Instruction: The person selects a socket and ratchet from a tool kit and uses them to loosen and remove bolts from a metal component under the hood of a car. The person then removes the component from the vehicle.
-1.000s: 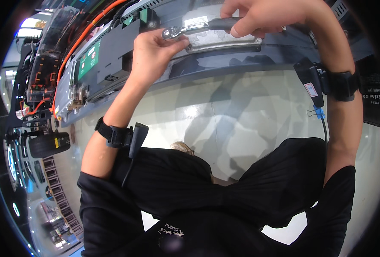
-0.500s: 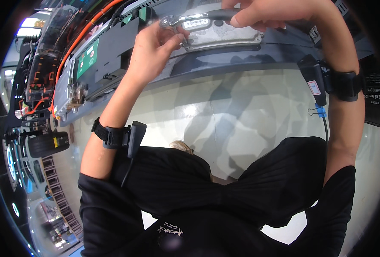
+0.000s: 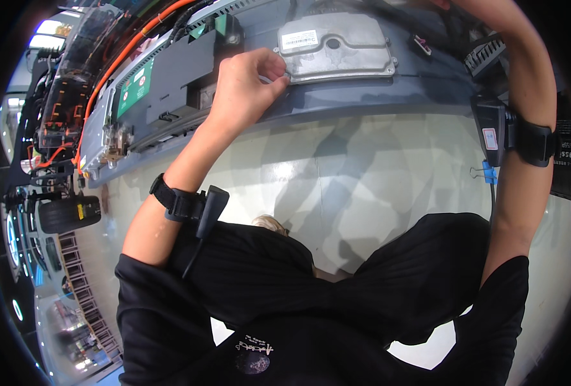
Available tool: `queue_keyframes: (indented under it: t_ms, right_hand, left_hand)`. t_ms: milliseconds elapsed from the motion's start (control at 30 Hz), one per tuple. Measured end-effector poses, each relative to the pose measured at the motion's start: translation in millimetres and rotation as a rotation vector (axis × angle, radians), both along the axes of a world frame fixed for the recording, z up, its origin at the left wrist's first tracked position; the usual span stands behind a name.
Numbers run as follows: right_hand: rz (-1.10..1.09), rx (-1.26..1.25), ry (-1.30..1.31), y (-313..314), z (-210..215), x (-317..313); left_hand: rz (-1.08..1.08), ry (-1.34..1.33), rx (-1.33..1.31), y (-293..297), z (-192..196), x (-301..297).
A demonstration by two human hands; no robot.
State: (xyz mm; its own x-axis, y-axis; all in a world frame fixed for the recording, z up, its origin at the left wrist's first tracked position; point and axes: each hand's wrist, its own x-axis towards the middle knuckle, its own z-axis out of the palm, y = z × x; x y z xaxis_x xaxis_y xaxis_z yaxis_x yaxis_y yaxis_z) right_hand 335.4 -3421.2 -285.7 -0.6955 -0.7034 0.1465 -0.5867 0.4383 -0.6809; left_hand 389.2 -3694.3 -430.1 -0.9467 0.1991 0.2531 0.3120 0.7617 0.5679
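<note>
1. Near: the person's black-trousered legs (image 3: 420, 264) face the pale floor (image 3: 388, 151). A black strapped device (image 3: 213, 212) sits on the left forearm.

2. Middle: a grey platform (image 3: 362, 98) crosses the scene beyond the floor. The left hand (image 3: 243, 87) stands over its near side; its fingers (image 3: 272, 62) are curled, with a narrow space between thumb and forefinger. Whether a small part lies in that grip cannot be told.

3. The silver metal housing (image 3: 337, 55) lies flat on the platform, just right of the left hand, its near left corner beside the thumb. A black module (image 3: 182, 77) stands to the left. By judgement, the step in hand is fine fingertip work at this corner; another move here calls for a steady pinch and a clear view of the corner.

4. Far: the right hand (image 3: 441, 3) is almost wholly cut off by the upper edge, right of the housing; its fingers' state cannot be told. An orange cable (image 3: 137, 35) runs at far left.
</note>
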Motion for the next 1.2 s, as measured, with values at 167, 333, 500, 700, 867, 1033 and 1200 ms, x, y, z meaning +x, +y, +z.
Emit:
queue_keyframes:
  t_ms: [167,333,500,700,867,1033,1200]
  right_hand:
    - [0.078,-0.068,0.040,-4,2,9]
    - [0.129,-0.037,0.215,4,-6,-7]
    - [0.065,0.096,0.357,1,-9,13]
    - [-0.156,0.086,0.001,27,-38,-8]
    - [-0.152,0.128,-0.136,49,-36,-20]
    - [-0.047,-0.061,0.021,37,-56,-24]
    - [-0.147,-0.189,-0.022,-14,-74,-17]
  left_hand:
    - [0.044,0.124,-0.049,-12,10,-2]
    - [-0.015,0.308,-0.421,-19,21,-20]
    - [-0.041,0.308,-0.810,-21,11,-35]
    - [0.044,0.169,-0.841,-13,7,-41]
    - [0.004,0.140,-0.434,-7,16,-47]
    - [-0.096,0.095,0.005,1,32,-66]
    - [-0.280,-0.261,0.406,-10,57,-81]
